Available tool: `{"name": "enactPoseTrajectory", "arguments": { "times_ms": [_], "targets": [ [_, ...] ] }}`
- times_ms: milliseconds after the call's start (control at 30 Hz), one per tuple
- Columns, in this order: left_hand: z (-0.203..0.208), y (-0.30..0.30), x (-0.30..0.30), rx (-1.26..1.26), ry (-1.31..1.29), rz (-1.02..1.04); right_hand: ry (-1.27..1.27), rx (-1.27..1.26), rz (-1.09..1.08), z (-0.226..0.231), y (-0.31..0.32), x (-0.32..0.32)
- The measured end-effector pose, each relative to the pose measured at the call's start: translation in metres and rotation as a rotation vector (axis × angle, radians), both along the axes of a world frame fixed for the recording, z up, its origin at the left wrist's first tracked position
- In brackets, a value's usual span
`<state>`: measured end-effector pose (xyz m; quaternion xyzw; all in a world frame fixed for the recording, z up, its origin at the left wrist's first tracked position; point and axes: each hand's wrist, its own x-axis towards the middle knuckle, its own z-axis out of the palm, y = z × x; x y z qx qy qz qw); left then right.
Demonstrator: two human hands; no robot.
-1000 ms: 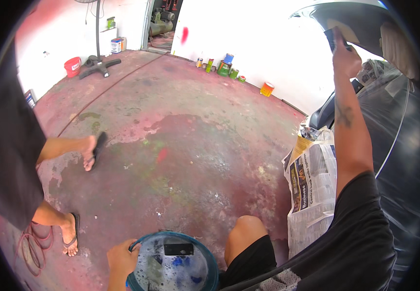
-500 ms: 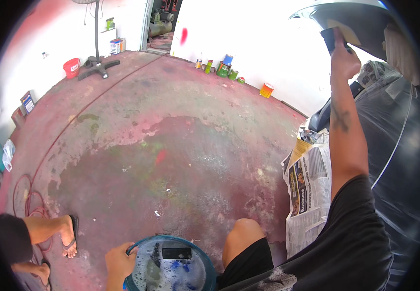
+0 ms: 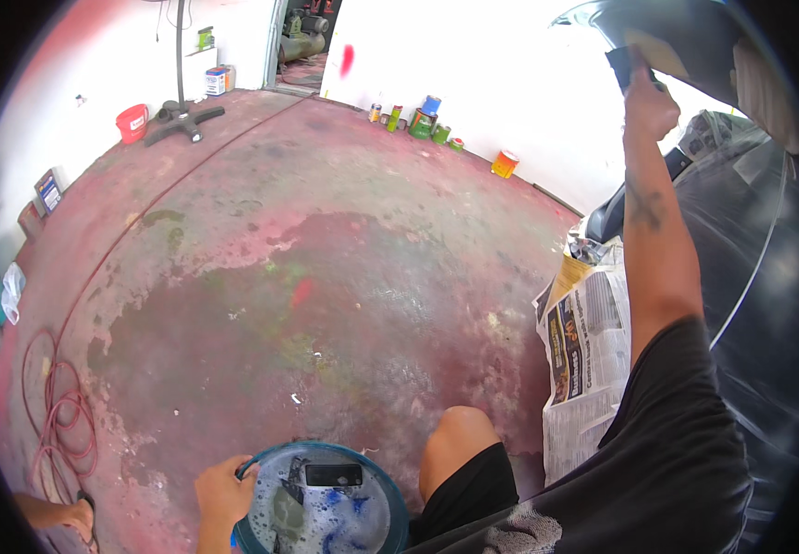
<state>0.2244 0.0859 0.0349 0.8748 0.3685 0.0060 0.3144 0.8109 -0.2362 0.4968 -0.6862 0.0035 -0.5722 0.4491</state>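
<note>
My left hand (image 3: 222, 493) grips the rim of a dark teal basin (image 3: 398, 494) beside my bent knee. In its foamy water lie a black rectangular block (image 3: 334, 475), a grey-green flat piece (image 3: 288, 510) and some blue matter. Stretched up at the upper right, my right hand (image 3: 651, 109) pinches a dark sheet, apparently sandpaper (image 3: 618, 69). The sheet is at the edge of a raised dark car panel (image 3: 698, 37), next to a beige patch on it. My fingertips partly cover the sheet, and contact with the panel is hard to make out.
Plastic film (image 3: 741, 240) and newspaper (image 3: 593, 323) cover the car at right. Paint cans (image 3: 422, 124) line the white wall, with an orange can (image 3: 505, 164) nearby. A red bucket (image 3: 132, 123), a stand (image 3: 182, 125) and a coiled hose (image 3: 67, 420) are leftward; another person's foot (image 3: 80, 519) shows lower left.
The other person has moved toward the lower left, so only one lower leg and foot remain visible, uncovering more hose. My hands keep their holds; the view has shifted slightly.
</note>
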Motion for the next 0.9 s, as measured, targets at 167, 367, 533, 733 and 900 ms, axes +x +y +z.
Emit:
{"name": "enactPoseTrajectory", "arguments": {
  "times_ms": [167, 367, 533, 733, 900],
  "targets": [
    [0.001, -0.001, 0.0, 0.006, -0.019, -0.015, 0.057, -0.216, -0.07, 0.015, -0.003, -0.024],
    [-0.003, -0.001, -0.004, -0.019, -0.01, 0.017, 0.006, -0.001, 0.004, 0.003, 0.02, -0.031],
    [-0.003, -0.003, 0.003, -0.049, 0.007, -0.036, 0.078, -0.11, -0.067, -0.03, -0.026, 0.039],
    [-0.011, 0.0, -0.001, 0.096, -0.083, -0.059, 0.563, -0.469, 1.021, -0.234, 0.086, -0.178],
    [-0.009, -0.011, 0.006, 0.149, 0.047, -0.099, 0.471, -1.558, 1.885, -0.403, 0.093, -0.363]
  ]
}}
